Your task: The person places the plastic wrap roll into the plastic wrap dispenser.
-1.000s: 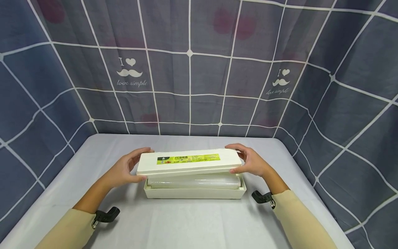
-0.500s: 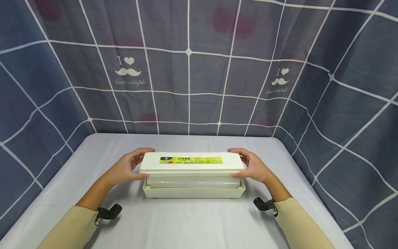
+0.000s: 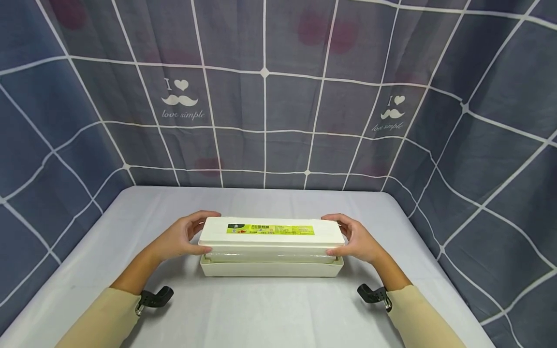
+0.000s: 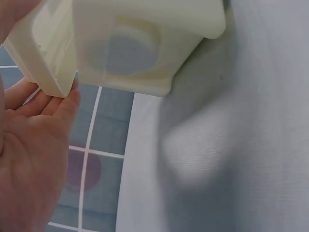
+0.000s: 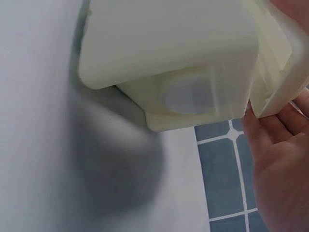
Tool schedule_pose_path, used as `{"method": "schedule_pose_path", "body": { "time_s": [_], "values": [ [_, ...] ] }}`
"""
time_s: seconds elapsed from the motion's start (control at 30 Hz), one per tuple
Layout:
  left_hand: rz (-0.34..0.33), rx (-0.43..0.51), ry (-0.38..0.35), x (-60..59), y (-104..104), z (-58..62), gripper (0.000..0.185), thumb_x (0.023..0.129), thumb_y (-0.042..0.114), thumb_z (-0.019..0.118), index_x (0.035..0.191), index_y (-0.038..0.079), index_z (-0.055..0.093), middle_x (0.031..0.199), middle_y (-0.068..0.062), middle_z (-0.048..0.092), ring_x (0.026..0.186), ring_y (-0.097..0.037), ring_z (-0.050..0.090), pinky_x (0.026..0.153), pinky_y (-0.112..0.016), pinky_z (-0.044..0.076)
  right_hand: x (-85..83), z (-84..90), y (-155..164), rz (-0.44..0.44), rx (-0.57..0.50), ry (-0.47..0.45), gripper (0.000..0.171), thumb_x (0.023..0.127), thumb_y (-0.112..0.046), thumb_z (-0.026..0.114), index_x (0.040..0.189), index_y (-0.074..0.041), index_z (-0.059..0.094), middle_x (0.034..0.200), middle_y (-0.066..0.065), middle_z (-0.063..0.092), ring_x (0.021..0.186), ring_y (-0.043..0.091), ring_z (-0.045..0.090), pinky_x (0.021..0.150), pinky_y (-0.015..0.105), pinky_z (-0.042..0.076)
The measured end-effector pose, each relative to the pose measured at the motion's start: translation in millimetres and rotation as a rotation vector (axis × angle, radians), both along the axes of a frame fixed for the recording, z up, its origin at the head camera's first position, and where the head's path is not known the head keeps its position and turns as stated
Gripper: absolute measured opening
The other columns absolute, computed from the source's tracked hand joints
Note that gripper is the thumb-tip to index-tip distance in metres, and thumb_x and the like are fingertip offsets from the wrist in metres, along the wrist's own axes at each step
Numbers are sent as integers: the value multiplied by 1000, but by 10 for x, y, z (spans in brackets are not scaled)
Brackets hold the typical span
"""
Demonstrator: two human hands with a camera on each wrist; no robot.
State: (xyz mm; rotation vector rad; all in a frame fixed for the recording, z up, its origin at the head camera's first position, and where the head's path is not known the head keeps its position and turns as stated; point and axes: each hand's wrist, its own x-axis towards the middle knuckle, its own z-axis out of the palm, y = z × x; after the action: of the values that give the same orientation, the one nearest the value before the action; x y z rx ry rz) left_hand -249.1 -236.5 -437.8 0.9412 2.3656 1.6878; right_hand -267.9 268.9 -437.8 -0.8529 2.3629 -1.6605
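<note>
On the grey table [image 3: 270,309], both hands grip the lid [image 3: 271,233] ends; its long axis runs left-right.

Grey-blue checked curtain [image 3: 278,96], pale table [image 3: 261,314]

Both forearms, in tan long sleeves, are reaching forward and angling inward toward each other. The left hand [image 3: 180,238] is curling, thumb low and near, fingers [image 3: 204,214] arching over the top at the far side. The right hand [image 3: 357,237] is mirroring it, fingers [image 3: 337,218] hooking above and thumb pressing beneath. Black clip-like mounts are sitting at both wrists.
</note>
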Motion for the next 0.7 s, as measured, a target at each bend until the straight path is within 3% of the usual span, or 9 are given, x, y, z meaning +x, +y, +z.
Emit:
{"method": "schedule_pose_path", "body": {
  "time_s": [0.37,0.7],
  "values": [
    [-12,-14,-16,39,27,-60,76,76,4,89,142,4,52,140,-17,58,122,-8,60,103,-15,48,59,-102,20,24,-11,-20,79,71,0,91,141,-3,54,132,20,60,106,17,65,84,27,58],
    [-25,-28,-26,58,37,-112,75,76,6,89,142,7,53,138,-13,59,122,-12,60,103,-17,48,97,-103,22,28,-24,-53,79,71,0,90,140,-1,53,131,20,60,106,17,66,84,26,58]
  ]
}}
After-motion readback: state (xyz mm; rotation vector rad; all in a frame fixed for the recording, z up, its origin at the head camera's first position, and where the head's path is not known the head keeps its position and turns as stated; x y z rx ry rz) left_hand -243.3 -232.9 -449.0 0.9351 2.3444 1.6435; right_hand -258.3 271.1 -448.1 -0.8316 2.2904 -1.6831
